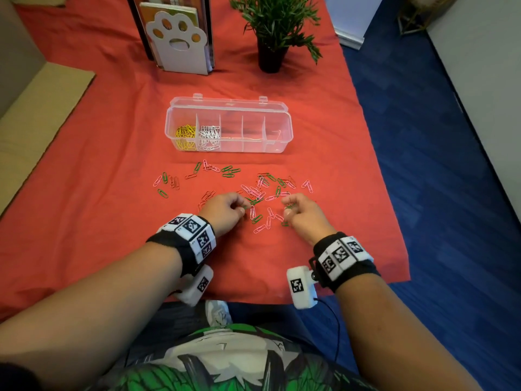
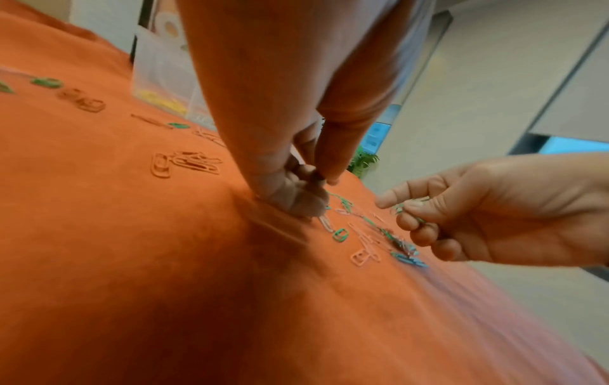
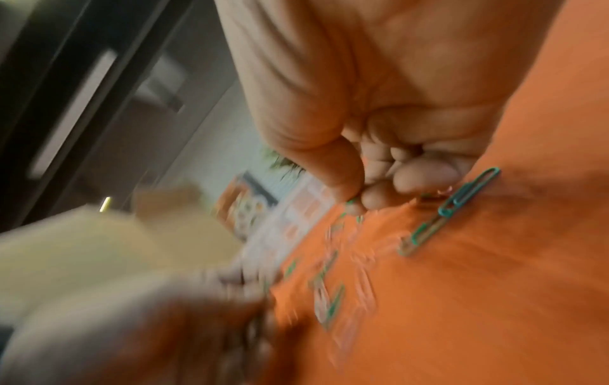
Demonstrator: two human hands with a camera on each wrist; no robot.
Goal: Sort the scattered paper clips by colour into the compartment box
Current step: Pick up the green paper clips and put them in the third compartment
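Note:
A clear compartment box (image 1: 282, 128) stands open on the red cloth, with yellow clips (image 1: 186, 135) in its leftmost compartment and white clips (image 1: 209, 136) in the one beside it. Green, pink and red paper clips (image 1: 262, 187) lie scattered in front of it. My left hand (image 1: 243, 209) is down on the cloth with curled fingers, pinching a green clip (image 1: 246, 206) at the pile's near edge. My right hand (image 1: 287, 208) hovers just to the right, holding a few green clips (image 2: 408, 205) between thumb and fingers (image 3: 354, 205). More green clips (image 3: 461, 198) lie beside its little finger.
A paw-shaped bookend with books (image 1: 180, 38) and a potted plant (image 1: 273, 32) stand behind the box. Cardboard (image 1: 42, 108) lies at the left. The table's right edge (image 1: 375, 165) drops to blue floor. Bare cloth lies between the clips and the front edge.

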